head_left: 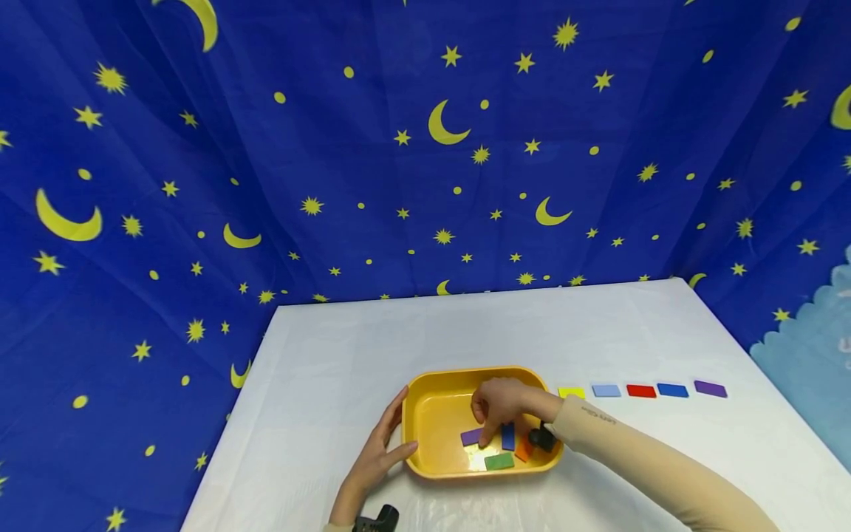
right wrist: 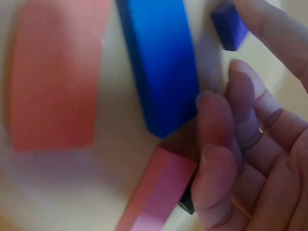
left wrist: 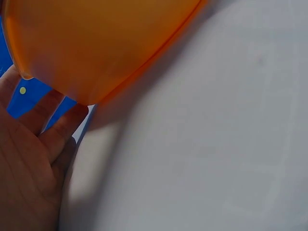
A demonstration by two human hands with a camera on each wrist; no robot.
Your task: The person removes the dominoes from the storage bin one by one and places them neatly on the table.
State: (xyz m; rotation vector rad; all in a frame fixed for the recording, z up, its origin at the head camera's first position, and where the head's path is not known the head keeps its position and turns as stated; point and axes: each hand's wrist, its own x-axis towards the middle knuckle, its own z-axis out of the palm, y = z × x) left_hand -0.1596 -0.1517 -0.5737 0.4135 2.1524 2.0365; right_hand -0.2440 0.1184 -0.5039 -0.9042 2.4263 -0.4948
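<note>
A yellow plastic tub stands on the white table with several flat rectangular blocks in it. My left hand holds its left side, thumb over the rim and fingers along the outer wall. Inside the tub, my right hand reaches down, one finger touching a purple block. Its other fingers are bent. Close to it lie a blue block, an orange block and a pink block; a dark piece is mostly hidden by the fingers. A green block lies at the tub's near side.
To the tub's right, a row on the table has a yellow block, a light blue block, a red block, a dark blue block and another purple block. Behind hangs a blue star-and-moon curtain.
</note>
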